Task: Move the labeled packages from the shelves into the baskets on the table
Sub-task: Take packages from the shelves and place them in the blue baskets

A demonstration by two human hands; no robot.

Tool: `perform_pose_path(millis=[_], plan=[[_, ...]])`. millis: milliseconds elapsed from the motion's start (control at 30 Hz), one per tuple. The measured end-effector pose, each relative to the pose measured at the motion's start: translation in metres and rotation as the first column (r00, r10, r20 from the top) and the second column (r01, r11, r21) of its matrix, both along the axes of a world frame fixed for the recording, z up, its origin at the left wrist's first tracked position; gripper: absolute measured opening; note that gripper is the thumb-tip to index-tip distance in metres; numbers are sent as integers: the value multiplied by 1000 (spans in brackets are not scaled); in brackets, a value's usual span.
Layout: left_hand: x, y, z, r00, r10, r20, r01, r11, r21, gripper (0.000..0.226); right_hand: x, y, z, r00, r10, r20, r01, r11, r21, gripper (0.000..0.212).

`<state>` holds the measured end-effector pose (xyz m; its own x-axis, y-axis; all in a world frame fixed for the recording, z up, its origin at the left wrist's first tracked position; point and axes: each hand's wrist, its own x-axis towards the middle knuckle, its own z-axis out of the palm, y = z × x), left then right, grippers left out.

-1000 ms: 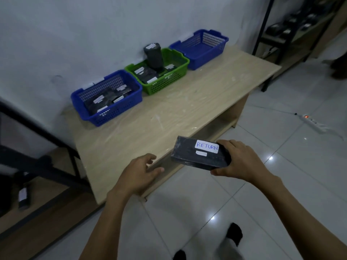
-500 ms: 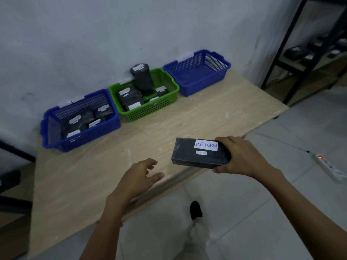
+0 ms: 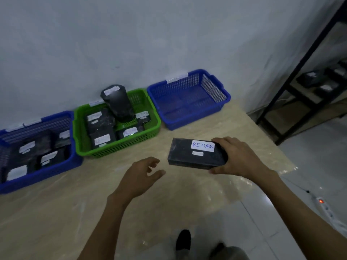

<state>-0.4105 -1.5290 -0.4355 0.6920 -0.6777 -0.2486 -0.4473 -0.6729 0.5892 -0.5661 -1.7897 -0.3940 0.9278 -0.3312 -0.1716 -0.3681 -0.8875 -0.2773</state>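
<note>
My right hand [image 3: 238, 156] grips the right end of a flat black package [image 3: 189, 155] with a white label reading RETURN, held above the wooden table [image 3: 169, 194]. My left hand [image 3: 139, 175] hovers just left of the package, fingers loosely spread, holding nothing. Three baskets line the wall: a blue basket [image 3: 11, 182] at the left with several labeled black packages, a green basket [image 3: 120, 147] in the middle with several packages and an upright black cylinder [image 3: 118, 102], and a blue basket [image 3: 187, 117] at the right that holds nothing.
A black metal shelf rack [image 3: 300, 87] stands at the right with more black packages [image 3: 311, 77] on it. A power strip [image 3: 326, 209] with a red light lies on the tiled floor. My feet [image 3: 183, 241] show below the table's near edge.
I have stepped closer to the table, so the baskets look larger and nearer. The package in my right hand now hangs over the tabletop, nearer the baskets. My left hand has opened a little.
</note>
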Motion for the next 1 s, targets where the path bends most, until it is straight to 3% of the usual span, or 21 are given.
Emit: perform_pose_path(millis=[133, 300, 400, 600, 700, 833, 1000], plan=[[25, -54, 3, 997, 58, 59, -55, 997, -46, 41, 48, -60, -12, 994, 104, 32, -105, 994, 21, 97], [49, -107, 9, 961, 277, -8, -277, 959, -61, 41, 105, -124, -19, 977, 209, 42, -212, 972, 97, 98], [64, -131, 6, 936, 351, 15, -349, 933, -83, 29, 148, -156, -21, 960, 268, 75, -275, 956, 103, 98], [109, -167, -17, 806, 588, 70, -552, 789, -272, 23, 253, -189, -45, 939, 345, 16, -345, 937, 62, 102], [138, -178, -35, 781, 600, 172, -536, 786, -307, 29, 297, -195, -74, 922, 386, -41, -386, 923, 5, 102], [174, -190, -58, 775, 564, 284, -514, 825, -234, 42, 338, -199, -113, 897, 440, -53, -441, 897, -34, 101], [196, -201, -77, 779, 568, 265, -525, 822, -220, 48, 365, -203, -149, 893, 445, 64, -436, 892, -116, 103]])
